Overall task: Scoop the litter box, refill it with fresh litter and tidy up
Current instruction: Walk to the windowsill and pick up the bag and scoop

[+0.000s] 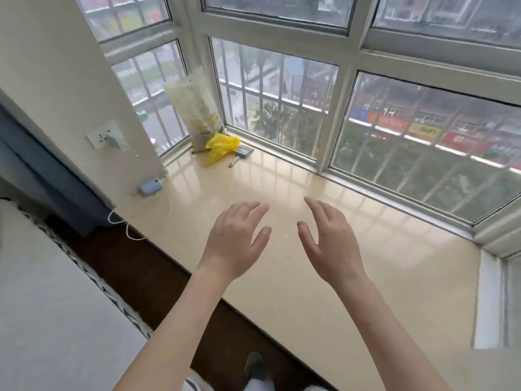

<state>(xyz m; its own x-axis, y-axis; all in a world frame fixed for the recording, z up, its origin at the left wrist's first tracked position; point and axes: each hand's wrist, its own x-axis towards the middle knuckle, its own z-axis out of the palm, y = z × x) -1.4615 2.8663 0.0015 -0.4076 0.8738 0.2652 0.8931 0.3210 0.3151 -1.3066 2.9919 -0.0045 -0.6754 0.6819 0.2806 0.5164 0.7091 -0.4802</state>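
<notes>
Head: scoop [242,152] far beyond left hand [235,238]

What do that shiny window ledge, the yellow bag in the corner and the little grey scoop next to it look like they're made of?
Window ledge: looks like polished stone or glazed tile; the cream surface mirrors the window bars.
Yellow bag: thin plastic film, crumpled and slightly glossy.
Scoop: probably moulded plastic, matte grey, with a slotted head and slim handle; too small to be sure.
</notes>
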